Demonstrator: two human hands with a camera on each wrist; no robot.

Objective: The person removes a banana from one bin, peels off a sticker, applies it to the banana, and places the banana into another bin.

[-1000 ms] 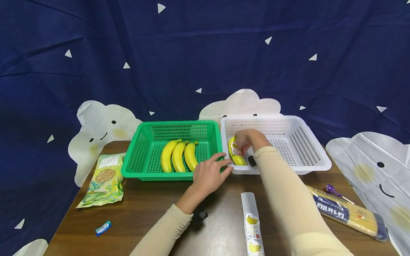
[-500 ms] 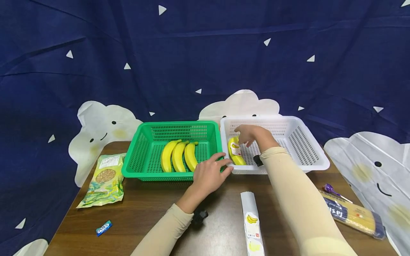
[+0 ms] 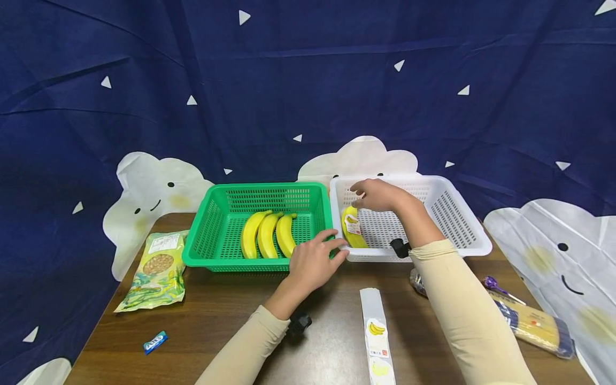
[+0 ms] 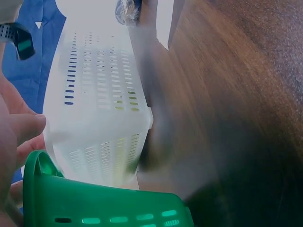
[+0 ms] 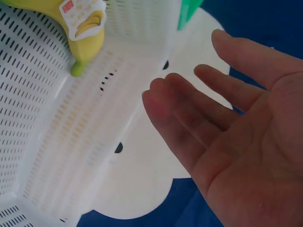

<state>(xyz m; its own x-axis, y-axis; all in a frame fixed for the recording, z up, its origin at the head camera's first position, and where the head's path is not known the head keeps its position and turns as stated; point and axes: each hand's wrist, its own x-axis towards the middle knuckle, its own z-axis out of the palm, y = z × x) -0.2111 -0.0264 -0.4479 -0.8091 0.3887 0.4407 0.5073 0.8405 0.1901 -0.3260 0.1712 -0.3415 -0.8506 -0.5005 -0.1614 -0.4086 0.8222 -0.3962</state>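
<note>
My right hand (image 3: 380,195) hovers over the white basket (image 3: 462,216), fingers loosely bent with nothing in them, as the right wrist view confirms. Below it, against that basket's left wall, lies a banana (image 5: 90,49) bearing a white banana-print sticker (image 3: 353,224). Where the two baskets meet, my left hand (image 3: 313,262) rests with spread fingers on their front rims. Several bananas (image 3: 267,235) without stickers lie side by side in the green basket (image 3: 260,264). On the table in front is a strip of banana stickers (image 3: 376,337).
A yellow-green snack bag (image 3: 159,267) leans by the green basket's left side. A small blue packet (image 3: 155,342) lies near the front left. At right, a spaghetti pack (image 3: 539,326) and a purple lollipop (image 3: 498,286) sit partly behind my right forearm. A blue cloth hangs behind.
My right hand has let go of the stickered banana and risen up and away from it. The banana stays in the white basket. My left hand keeps its place on the rims.
</note>
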